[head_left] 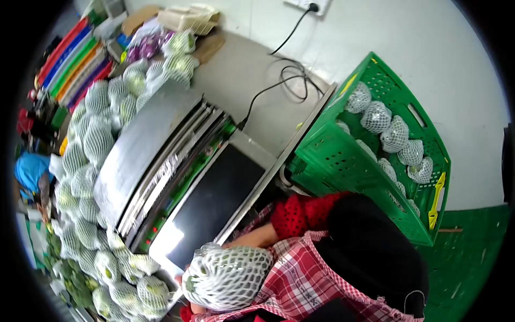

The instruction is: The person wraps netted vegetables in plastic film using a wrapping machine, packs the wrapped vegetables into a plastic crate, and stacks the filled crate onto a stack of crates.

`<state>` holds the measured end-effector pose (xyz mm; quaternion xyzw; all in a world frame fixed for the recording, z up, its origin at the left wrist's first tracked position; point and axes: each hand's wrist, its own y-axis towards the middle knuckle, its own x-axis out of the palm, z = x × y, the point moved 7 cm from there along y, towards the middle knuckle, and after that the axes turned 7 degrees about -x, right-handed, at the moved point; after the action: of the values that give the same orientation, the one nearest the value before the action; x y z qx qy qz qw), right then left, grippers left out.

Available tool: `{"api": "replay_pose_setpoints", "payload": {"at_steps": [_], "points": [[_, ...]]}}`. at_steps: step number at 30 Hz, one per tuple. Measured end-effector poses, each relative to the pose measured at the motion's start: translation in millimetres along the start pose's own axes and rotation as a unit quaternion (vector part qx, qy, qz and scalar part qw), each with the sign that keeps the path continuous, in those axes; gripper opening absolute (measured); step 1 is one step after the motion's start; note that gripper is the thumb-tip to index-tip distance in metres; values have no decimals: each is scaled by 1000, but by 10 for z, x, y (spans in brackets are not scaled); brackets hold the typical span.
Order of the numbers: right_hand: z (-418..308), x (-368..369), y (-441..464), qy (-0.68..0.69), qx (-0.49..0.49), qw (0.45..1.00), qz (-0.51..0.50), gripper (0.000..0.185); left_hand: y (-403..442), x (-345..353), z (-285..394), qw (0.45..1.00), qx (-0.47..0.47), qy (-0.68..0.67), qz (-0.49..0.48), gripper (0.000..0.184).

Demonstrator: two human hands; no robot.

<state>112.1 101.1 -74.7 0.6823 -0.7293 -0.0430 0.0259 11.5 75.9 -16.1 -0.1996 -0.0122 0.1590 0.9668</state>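
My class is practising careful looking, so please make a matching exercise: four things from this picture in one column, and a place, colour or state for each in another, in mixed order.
Column 1
1. crate
2. plug
3. held bundle
4. apron

Column 2
A. red and white checks
B. pushed into the wall socket
C. mostly green
D. white and net-covered

Right pairs: 1-C, 2-B, 3-D, 4-A
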Motion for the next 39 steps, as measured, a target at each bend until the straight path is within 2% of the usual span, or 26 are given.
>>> {"api": "replay_pose_setpoints", "payload": {"at_steps": [2,4,5,6,7,8,9,10,11,12,13,14,16,17,19,20,22,23,26,28,30,35,36,37,38,39], "points": [[-389,-228,-259,101,-60,990,74,37,-34,177,211,998,6,-30,-49,52],[-732,-754,-825,40,18,959,279,43,-56,368,418,991,-3,-52,-120,57],[-1126,-871,-1074,168,-28,901,399,62,-62,499,540,984,-13,-54,-171,59],[-1678,-903,-1234,48,-76,907,412,86,-104,660,670,971,-26,-38,-234,62],[-2105,-949,-1328,-278,-75,860,420,103,-92,899,819,954,-13,-15,-301,64],[-2229,-1005,-1462,-358,-87,807,461,110,-51,1166,959,932,20,-12,-361,67],[-2441,-1198,-1742,-323,-53,819,472,107,-20,1442,1152,905,80,-48,-416,70],[-2566,-1399,-2090,-202,-25,821,533,101,-4,1702,1334,867,133,-90,-472,74],[-2645,-1569,-2527,-230,-58,769,593,88,10,1908,1498,853,148,-93,-491,72],[-2799,-1661,-2891,-134,-103,670,723,74,-3,2040,1628,839,163,-96,-510,70],[-2921,-1861,-3255,-176,-130,657,721,69,44,2021,1662,859,226,-29,-458,58],[-2989,-2009,-3607,-221,-86,599,765,63,90,1984,1601,856,227,-28,-463,58],[-2621,-2359,-4270,24,3,650,760,54,348,1900,1071,906,54,106,-406,47],[-2335,-2471,-4522,99,18,627,772,50,410,1878,1012,929,79,74,-354,30],[-1859,-2665,-4630,194,53,590,782,48,435,1866,1000,921,74,123,-363,30],[-1466,-2883,-4849,213,97,612,755,52,424,1846,977,909,65,178,-371,29],[-1152,-2952,-4863,223,196,538,789,52,428,1814,1007,913,47,190,-357,26],[-1189,-3013,-4896,151,153,542,812,52,445,1776,1007,914,61,197,-351,26],[-1135,-3125,-5005,157,92,578,795,47,489,1692,968,919,87,209,-323,27],[-1068,-3050,-4928,97,90,553,823,45,533,1681,968,923,109,214,-300,28],[-1013,-3032,-5014,-250,67,518,816,41,547,1688,981,918,155,235,-279,28],[-779,-2854,-5056,-221,118,540,803,57,529,1940,920,891,185,240,-338,32],[-699,-2893,-5244,-181,128,562,797,60,505,1976,929,877,204,253,-355,31],[-595,-3114,-5537,-280,137,614,725,60,476,1965,981,864,255,254,-352,34],[-929,-3187,-5394,-296,360,586,662,55,453,1952,1015,844,304,270,-349,37],[-1314,-3209,-5196,-307,563,561,524,50,446,1873,1018,847,319,265,-332,39]]}}
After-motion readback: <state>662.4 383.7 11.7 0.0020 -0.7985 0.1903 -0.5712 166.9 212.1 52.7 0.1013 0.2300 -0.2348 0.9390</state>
